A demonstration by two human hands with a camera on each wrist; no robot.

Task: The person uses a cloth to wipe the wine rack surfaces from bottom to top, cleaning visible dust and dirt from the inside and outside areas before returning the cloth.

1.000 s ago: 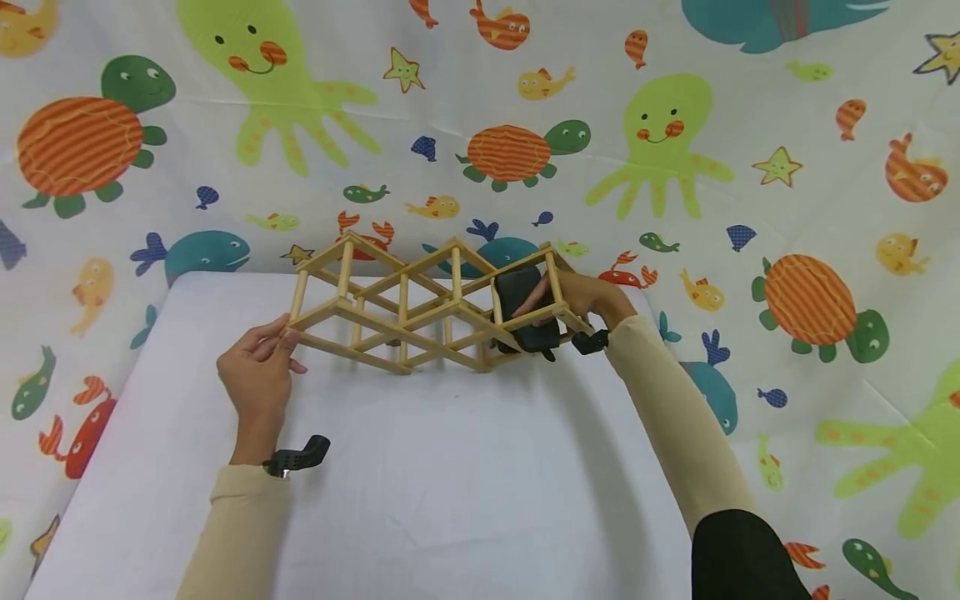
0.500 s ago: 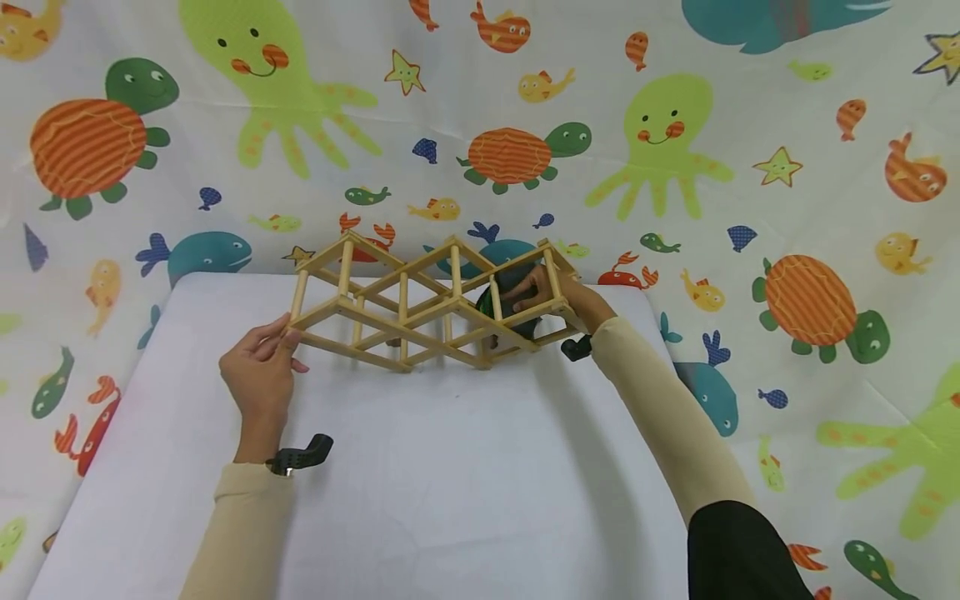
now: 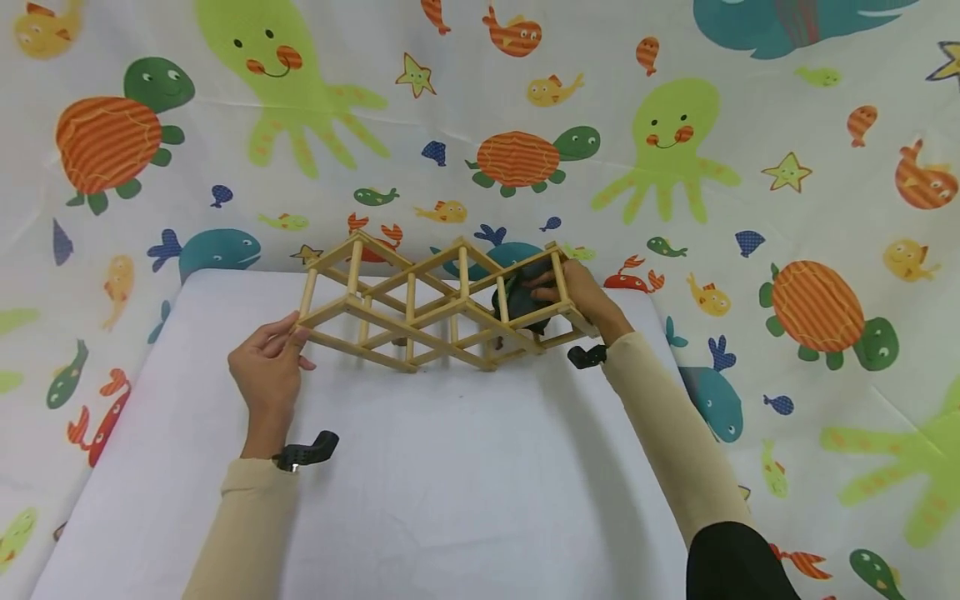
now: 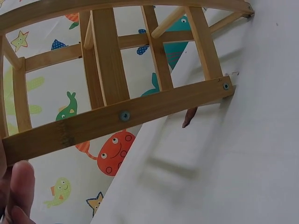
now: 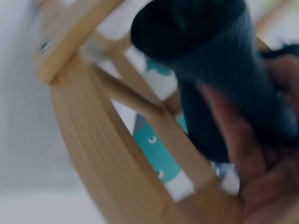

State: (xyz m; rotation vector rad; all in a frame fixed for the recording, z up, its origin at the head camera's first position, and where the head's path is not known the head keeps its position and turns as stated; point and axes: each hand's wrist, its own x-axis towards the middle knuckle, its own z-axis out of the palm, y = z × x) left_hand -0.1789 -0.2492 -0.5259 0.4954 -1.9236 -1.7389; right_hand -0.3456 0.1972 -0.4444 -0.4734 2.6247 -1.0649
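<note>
Printed cloth (image 3: 465, 108) with octopuses, turtles and fish hangs across the back, and below it spreads a white table (image 3: 450, 467). On the table, toward its far edge, stands a wooden rack (image 3: 465, 305) of crossed slats and upright posts, with screws showing at its joints. It should be stiff along each slat and fairly light, though the joints may give a little if one end is pushed harder than the other; an end corner or a post looks the best place to take hold. Inside the bay at the person's right end is a dark roll (image 3: 525, 304), seen between the bars. Up close it has a soft, woven look (cloth, most likely), so it should be light, easy to squeeze and hard to break, but apt to loosen or snag on the wood; a grip round its middle suits it best. Whether it rests on the slats or hangs from the fingers, I cannot tell. Reaching into that bay, the right hand (image 3: 588, 296) holds the roll with fingers wrapped about it. At the opposite end, the left hand (image 3: 270, 367) pinches the rack's near lower corner, thumb and fingers close together. Smallest are the black wrist cameras (image 3: 307, 451), one on each arm.
</note>
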